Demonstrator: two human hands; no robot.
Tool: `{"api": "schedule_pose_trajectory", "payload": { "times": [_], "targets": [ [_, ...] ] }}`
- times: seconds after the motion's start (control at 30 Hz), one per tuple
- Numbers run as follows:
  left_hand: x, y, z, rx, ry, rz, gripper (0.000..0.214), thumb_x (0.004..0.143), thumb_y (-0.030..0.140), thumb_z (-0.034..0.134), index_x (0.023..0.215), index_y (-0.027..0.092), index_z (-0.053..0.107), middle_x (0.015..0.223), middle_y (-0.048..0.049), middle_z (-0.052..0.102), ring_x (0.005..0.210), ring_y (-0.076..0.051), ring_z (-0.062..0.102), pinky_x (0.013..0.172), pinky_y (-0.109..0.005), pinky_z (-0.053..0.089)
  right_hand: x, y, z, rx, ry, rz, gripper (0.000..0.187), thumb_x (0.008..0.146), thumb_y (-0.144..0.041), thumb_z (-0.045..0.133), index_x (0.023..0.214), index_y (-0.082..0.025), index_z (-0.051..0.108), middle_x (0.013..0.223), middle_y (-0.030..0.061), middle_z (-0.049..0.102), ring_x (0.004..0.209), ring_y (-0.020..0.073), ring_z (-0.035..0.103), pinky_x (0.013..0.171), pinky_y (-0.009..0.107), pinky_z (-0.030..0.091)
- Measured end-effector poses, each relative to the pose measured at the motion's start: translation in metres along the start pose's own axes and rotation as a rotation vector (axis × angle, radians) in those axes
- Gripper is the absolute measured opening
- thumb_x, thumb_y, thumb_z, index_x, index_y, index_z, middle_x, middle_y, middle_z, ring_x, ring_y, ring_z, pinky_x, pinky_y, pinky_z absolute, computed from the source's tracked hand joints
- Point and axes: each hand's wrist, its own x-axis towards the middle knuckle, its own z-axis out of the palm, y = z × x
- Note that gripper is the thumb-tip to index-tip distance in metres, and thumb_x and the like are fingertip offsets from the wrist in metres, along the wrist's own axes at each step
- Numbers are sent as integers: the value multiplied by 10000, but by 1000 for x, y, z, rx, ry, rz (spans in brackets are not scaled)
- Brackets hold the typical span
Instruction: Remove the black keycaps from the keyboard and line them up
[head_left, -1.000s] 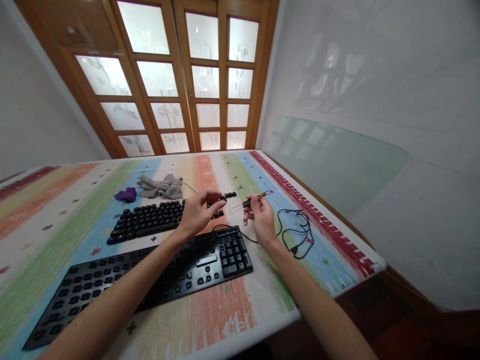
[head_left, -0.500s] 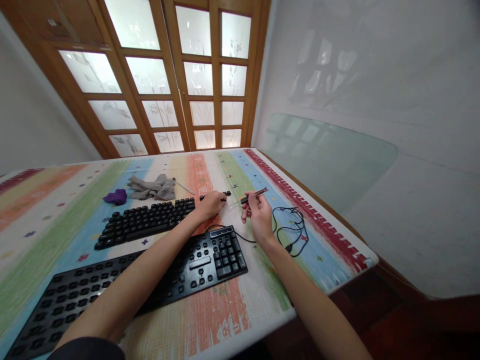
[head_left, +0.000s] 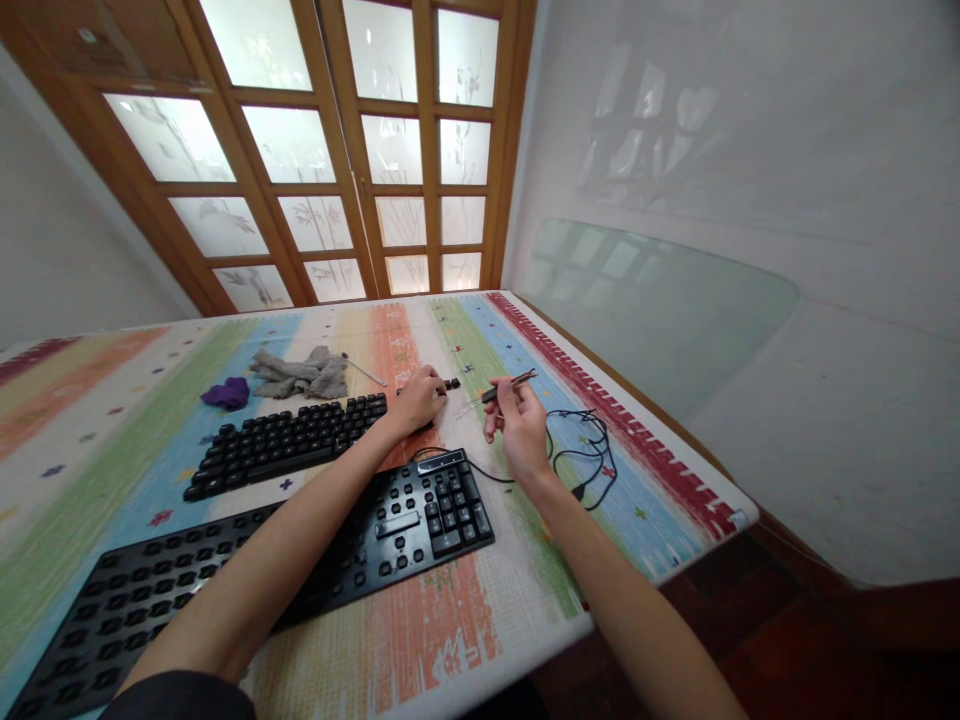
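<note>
My left hand (head_left: 420,402) is closed, its fingertips pinched on a small black keycap at the tablecloth, partly hidden by the fingers. Another black keycap (head_left: 453,384) lies just beyond it. My right hand (head_left: 520,428) grips a keycap puller (head_left: 490,395) with thin wire loops pointing left and a dark handle. Removed keycaps (head_left: 292,440) lie in keyboard order left of my left hand. Nearer to me is the black keyboard (head_left: 397,570), mostly stripped to bare switches, with its number pad keys still on. My left forearm crosses over it.
Grey gloves (head_left: 300,374), a purple cloth (head_left: 225,393) and a thin rod (head_left: 366,372) lie behind the keycaps. A coiled black cable (head_left: 585,450) rests right of my right hand. The striped tablecloth (head_left: 457,620) ends near a wall at the right.
My left hand has shifted slightly left and nearer to me, among the keycaps. My right hand holds the puller in nearly the same place. The view has moved slightly.
</note>
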Motion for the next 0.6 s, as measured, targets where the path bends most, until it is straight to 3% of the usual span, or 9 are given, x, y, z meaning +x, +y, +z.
{"api": "schedule_pose_trajectory", "payload": {
  "times": [0.23,0.47,0.6],
  "targets": [
    [3,-7,3,-40,37,22,87,772,128,626,783,160,705,981,-75,561,984,-233,569,923,-374,487,0,0,0,-13,-18,11,511,751,-640,688,909,-168,575,597,-63,546,345,56,471,301,185,369],
    [-3,-6,-3,-26,53,59,133,749,133,633,863,162,696,1002,-83,551,997,-250,559,925,-406,491,2,-2,-3,-68,-66,5,509,756,-649,675,892,-168,581,590,-57,551,347,63,474,307,192,358],
    [-11,-3,-10,-1,77,76,164,757,143,634,910,168,690,1020,-86,558,1014,-261,555,912,-415,494,2,-10,-9,-154,-227,-9,452,790,-597,672,866,-158,598,567,-45,558,364,68,478,336,195,369]
  ]
}}
